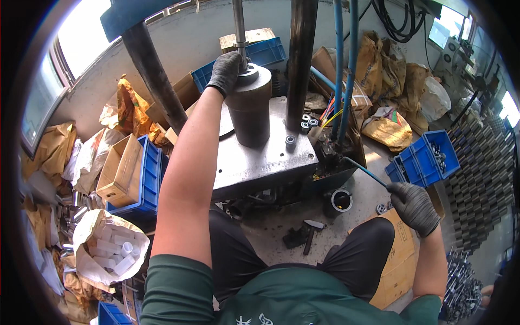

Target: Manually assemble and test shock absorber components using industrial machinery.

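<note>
Nearest us, our right hand (414,207), gloved in grey, is closed around the end of a thin blue hose (365,171) that runs up and left toward the press base. Just left of it a dark ring-shaped part (341,200) sits on the floor, with a small hammer (310,234) lying nearer our knees. Farther off, the steel plate (260,157) of the press carries a tall dark cylinder (249,111). Our left hand (225,72), also gloved, rests curled over the cylinder's top edge beside the vertical rod (240,30). A small ring (290,140) lies on the plate to the cylinder's right. Blue crates (420,160) stand to the right.
</note>
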Demonstrator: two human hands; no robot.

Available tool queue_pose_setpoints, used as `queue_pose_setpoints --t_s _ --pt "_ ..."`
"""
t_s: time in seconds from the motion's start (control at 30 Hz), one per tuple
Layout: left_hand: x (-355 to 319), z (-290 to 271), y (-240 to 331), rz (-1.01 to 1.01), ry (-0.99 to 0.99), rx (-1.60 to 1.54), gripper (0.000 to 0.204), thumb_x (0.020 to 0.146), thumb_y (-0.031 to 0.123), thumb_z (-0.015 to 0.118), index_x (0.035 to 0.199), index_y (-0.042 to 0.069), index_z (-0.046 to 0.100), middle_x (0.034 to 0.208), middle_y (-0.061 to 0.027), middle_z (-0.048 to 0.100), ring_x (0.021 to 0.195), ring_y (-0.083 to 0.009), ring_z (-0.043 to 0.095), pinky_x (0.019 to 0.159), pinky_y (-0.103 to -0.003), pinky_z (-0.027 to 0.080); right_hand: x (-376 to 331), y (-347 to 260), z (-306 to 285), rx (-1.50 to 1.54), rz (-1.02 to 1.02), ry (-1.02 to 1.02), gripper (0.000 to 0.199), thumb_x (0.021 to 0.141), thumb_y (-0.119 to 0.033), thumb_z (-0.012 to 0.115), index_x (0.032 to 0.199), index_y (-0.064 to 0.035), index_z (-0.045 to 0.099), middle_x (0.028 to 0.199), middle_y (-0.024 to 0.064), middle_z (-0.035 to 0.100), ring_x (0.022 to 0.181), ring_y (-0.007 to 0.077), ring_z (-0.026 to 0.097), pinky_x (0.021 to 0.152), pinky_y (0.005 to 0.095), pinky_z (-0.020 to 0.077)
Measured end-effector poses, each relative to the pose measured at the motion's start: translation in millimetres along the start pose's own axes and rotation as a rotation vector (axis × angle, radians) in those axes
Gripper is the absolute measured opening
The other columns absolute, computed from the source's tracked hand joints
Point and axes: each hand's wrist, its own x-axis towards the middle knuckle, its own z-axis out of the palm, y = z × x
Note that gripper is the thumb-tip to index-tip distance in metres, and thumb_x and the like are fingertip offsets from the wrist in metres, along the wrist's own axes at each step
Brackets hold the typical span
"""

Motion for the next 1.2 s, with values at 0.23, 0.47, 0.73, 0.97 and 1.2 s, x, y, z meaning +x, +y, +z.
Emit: queue_pose_setpoints --t_s 0.23,0.47,0.73,0.97,1.2 --pt "-30 16 4 0.472 0.557 0.369 0.028 0.09 0.011 0.062 0.116 0.006 0.071 0.105 -0.0163 0.072 0.098 -0.0317 0.069 0.095 -0.04 0.054 128 4 -34 -0.035 -0.231 0.673 0.024 0.104 -0.025 0.064 0.108 -0.002 0.07 0.093 0.0206 0.073 0.085 0.039 0.072 0.075 0.0451 0.056" --pt "-160 119 -23 0.819 0.005 0.68 0.036 0.085 0.011 0.072 0.12 0.01 0.066 0.13 -0.0149 0.064 0.114 -0.0385 0.063 0.096 -0.051 0.051 214 26 -46 -0.139 -0.054 0.717 0.091 0.097 -0.082 0.04 0.144 -0.0077 0.062 0.114 0.0258 0.075 0.111 0.0412 0.072 0.095 0.0482 0.0569" --pt "-188 167 -112 0.407 -0.212 1.033 0.027 0.086 0.022 0.073 0.107 0.005 0.069 0.127 -0.0176 0.067 0.109 -0.0393 0.066 0.093 -0.052 0.053 219 26 -59 -0.244 0.201 0.516 0.045 0.097 -0.042 0.06 0.123 -0.0087 0.073 0.107 0.0198 0.077 0.105 0.037 0.074 0.095 0.0492 0.0572" --pt "-201 166 -123 0.477 -0.133 0.891 0.023 0.092 0.024 0.073 0.098 0.004 0.064 0.108 -0.0181 0.067 0.099 -0.04 0.064 0.085 -0.054 0.05 217 32 -64 -0.163 0.176 0.485 0.035 0.09 -0.027 0.059 0.11 -0.0068 0.079 0.106 0.0222 0.077 0.104 0.0379 0.075 0.095 0.0487 0.0575" --pt "-230 148 -140 0.492 -0.111 0.615 0.02 0.083 0.006 0.079 0.088 0.005 0.06 0.108 -0.0178 0.064 0.105 -0.0372 0.063 0.094 -0.047 0.05 213 29 -67 -0.153 0.151 0.468 0.033 0.089 -0.028 0.06 0.103 -0.0065 0.081 0.103 0.0216 0.078 0.101 0.0374 0.076 0.092 0.048 0.0587"
